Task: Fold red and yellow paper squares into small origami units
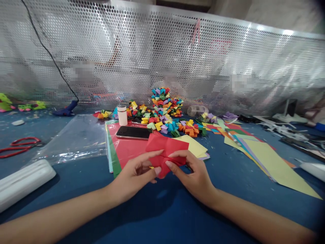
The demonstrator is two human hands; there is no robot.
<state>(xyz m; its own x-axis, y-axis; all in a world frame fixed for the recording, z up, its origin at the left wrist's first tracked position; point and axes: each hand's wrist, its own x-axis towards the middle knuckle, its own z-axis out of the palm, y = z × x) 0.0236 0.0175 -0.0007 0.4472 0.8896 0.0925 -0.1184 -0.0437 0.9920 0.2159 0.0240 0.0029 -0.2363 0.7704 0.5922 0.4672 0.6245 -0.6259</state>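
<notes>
At the centre, above the blue table, the left hand and right hand both pinch a folded red paper between thumb and fingers; a black phone lies at eleven o'clock from it, red-handled scissors at nine.

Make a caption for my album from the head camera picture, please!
Left hand and right hand hold creased red paper above a blue table, with colorful folded-paper pieces piled behind.
</notes>
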